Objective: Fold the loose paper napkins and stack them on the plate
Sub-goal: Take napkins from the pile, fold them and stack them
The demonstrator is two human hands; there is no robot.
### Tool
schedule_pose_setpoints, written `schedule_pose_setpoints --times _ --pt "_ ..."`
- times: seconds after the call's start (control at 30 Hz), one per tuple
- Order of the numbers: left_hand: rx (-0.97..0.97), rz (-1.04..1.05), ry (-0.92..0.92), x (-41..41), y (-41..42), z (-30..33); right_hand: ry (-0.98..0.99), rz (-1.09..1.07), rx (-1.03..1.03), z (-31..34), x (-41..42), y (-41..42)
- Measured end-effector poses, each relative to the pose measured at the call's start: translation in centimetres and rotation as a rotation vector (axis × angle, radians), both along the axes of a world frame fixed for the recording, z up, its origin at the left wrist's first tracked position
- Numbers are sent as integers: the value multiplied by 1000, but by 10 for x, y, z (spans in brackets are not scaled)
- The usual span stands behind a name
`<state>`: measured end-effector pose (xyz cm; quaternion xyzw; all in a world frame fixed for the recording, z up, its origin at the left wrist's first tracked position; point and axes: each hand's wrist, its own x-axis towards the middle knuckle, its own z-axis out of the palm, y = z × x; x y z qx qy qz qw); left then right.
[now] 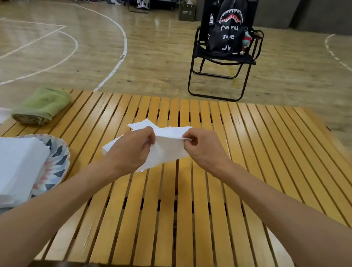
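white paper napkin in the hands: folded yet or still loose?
Loose, mid-fold: the white paper napkin hangs rumpled between left hand and right hand, both pinching it above the table.

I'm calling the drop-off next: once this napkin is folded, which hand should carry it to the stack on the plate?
Probably left. The plate with the folded stack lies on the left side; the left hand already grips the napkin. The right hand would cross over.
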<state>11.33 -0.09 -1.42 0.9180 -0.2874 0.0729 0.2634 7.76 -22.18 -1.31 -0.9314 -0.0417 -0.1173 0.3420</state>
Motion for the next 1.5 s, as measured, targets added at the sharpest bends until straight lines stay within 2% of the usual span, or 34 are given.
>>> schedule_pose_setpoints --times 0.1,0.2,0.27,0.37,0.5,0.67,0.8,0.9,1.03,1.17,1.5 --pt "-128 57 214 -11 3 5 123 -16 124 7 -11 -4" --pt "-150 64 411 -25 8 4 333 -24 212 10 -25 -10" --pt "-77 49 483 -34 12 -1 490 1 242 8 -33 -14" --pt "130 16 534 -43 17 -15 682 42 173 -3 -42 -14" --pt "241 33 507 -49 20 -32 770 31 89 -22 -45 -4" --pt "377 69 383 -46 22 -41 749 25 -64 -32 -40 5" --pt "435 102 147 -35 18 -32 520 -70 -299 -29 -24 15" --pt "405 112 8 -18 13 -28 373 -76 -326 -22 -7 30" --pt "438 118 -82 3 3 -28 240 -31 -368 -17 19 57" --pt "433 166 -107 16 -7 -28 213 -56 -415 -22 45 78" --pt "349 176 8 31 -13 -31 172 -57 -460 -24 65 86"
